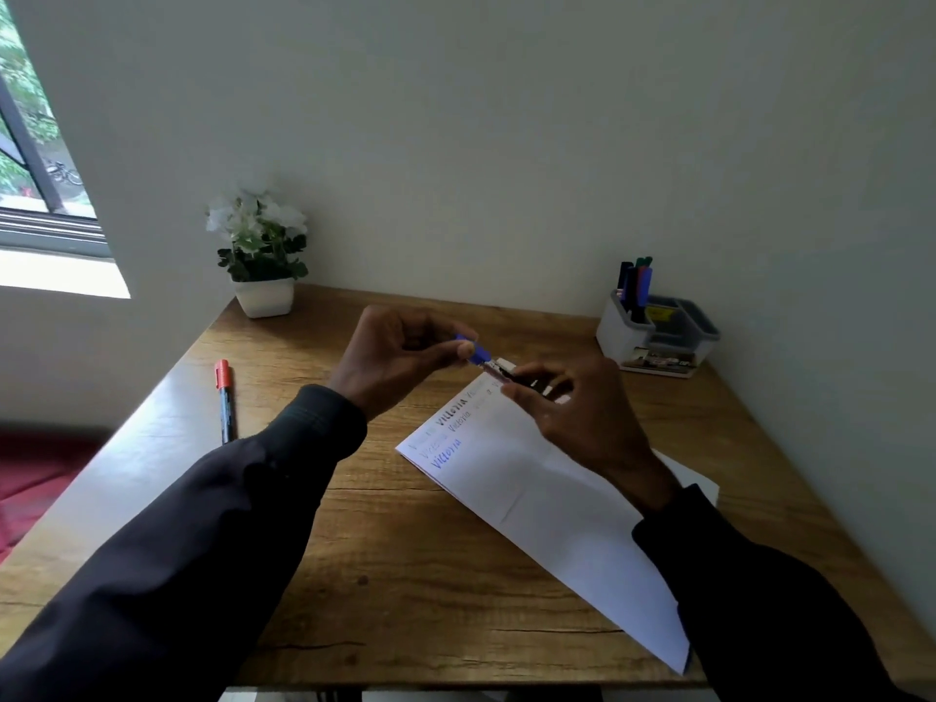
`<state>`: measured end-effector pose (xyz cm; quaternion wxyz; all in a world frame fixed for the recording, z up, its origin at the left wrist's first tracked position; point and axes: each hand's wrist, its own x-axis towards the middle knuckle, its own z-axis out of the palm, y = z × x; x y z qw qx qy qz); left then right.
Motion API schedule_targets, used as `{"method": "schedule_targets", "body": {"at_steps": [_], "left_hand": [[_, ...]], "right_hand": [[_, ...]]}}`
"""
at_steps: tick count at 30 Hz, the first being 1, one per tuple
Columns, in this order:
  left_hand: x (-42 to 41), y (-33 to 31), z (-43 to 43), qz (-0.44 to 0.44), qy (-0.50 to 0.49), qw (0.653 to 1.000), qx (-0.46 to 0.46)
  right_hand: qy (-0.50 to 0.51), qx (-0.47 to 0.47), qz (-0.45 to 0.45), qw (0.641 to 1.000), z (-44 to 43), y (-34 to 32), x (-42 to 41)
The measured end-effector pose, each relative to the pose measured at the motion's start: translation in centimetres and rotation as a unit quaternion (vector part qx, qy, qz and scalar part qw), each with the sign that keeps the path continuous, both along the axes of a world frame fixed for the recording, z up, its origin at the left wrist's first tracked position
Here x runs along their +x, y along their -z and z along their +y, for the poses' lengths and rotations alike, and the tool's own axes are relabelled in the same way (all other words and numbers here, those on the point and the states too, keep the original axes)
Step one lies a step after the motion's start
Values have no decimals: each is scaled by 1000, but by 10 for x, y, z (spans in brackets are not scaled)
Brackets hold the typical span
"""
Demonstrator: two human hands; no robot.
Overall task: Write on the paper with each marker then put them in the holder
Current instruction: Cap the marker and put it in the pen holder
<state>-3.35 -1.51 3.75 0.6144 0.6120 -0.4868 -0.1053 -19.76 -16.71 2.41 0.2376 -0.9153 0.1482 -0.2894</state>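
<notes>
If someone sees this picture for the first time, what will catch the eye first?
In the middle, the left hand pinches a blue cap and the right hand grips the marker, tip toward the cap, above the paper with handwritten words. A red-capped marker lies on the table at the left; the holder with markers stands at the back right.

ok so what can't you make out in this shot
Head view:
marker barrel: mostly covered by the right hand; its tip is blurred, beside the blue cap the left hand pinches.
paper: top lines faint, small; far corner behind the right hand.
holder: its markers overlap, count unclear.
</notes>
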Motion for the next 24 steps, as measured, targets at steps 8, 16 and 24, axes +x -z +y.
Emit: {"method": "schedule_targets", "body": {"at_steps": [8,16,24], "left_hand": [[-14,-12,-36,39,-3,999,-22],[-11,-6,-49,69,-27,997,3],[-7,-3,-51,69,-46,997,4]], "right_hand": [[38,65,-57,996,-43,-8,4],[194,102,-171,961,-143,-37,-19],[249,74,-129,957,-204,-56,-1]]}}
